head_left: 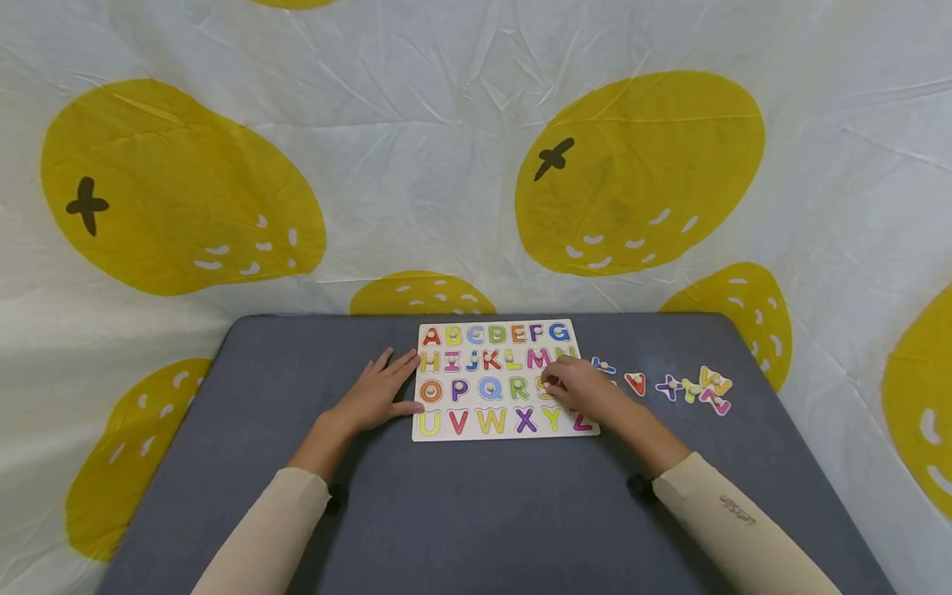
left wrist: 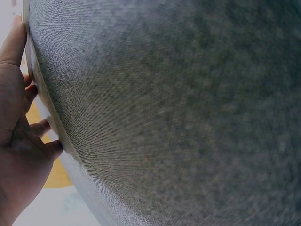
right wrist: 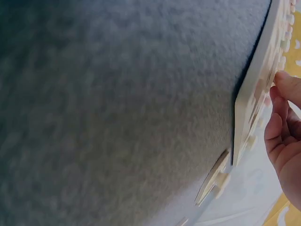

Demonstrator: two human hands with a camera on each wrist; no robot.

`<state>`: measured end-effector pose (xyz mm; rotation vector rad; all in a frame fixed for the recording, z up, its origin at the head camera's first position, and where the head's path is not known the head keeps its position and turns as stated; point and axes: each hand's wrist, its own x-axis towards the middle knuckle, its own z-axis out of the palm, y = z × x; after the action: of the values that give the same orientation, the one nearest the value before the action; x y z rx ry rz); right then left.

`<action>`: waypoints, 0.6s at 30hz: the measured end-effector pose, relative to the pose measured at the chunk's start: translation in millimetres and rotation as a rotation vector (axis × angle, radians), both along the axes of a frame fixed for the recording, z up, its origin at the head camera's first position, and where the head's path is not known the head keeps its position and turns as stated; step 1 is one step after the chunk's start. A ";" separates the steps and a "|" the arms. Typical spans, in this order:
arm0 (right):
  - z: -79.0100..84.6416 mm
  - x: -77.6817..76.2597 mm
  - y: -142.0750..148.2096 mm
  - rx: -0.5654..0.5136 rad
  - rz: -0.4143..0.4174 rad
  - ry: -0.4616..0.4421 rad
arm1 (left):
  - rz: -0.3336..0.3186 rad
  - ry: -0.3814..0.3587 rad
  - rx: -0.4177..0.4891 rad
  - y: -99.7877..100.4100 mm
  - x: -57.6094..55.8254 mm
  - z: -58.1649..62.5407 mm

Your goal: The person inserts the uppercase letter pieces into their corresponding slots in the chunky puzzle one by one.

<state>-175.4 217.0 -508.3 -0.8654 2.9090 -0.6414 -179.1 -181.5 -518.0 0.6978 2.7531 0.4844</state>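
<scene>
A wooden alphabet puzzle board [head_left: 476,439] with rows of colourful letters lies on the table. Along its left edge rests my left hand [head_left: 375,392], fingers spread and thumb near the lower corner; the left wrist view shows this hand [left wrist: 23,141] at the board's rim. My right hand [head_left: 587,388] is over the right part of the board, thumb and fingertips pinching the yellow letter S piece [head_left: 545,388], partly hidden by the fingers. In the right wrist view the hand [right wrist: 287,132] is side-on against the board [right wrist: 249,108]. Knobbed letters fill the top row.
Right of the board lie loose letter pieces: a blue one [head_left: 602,365] near the edge, a red one [head_left: 635,383], a purple one [head_left: 668,387] and an overlapping pink [head_left: 716,402] and orange [head_left: 716,380] cluster. A fruit-print curtain [head_left: 446,165] hangs behind the grey table [head_left: 476,521].
</scene>
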 end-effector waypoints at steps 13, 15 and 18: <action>-0.3 0.7 -8.6 0.015 -0.043 -0.023 | 0.008 -0.004 0.003 -0.7 -0.4 -0.6; 0.3 1.8 -6.5 0.009 -0.048 -0.034 | 0.006 -0.005 0.004 -0.8 -0.8 -1.3; 3.3 3.8 -0.6 -0.017 -0.062 -0.052 | 0.005 -0.006 0.002 -0.7 -1.1 -2.2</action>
<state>-171.7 216.3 -504.9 -0.7517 2.8981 -0.6830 -180.2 -182.2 -520.2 0.6892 2.7498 0.4894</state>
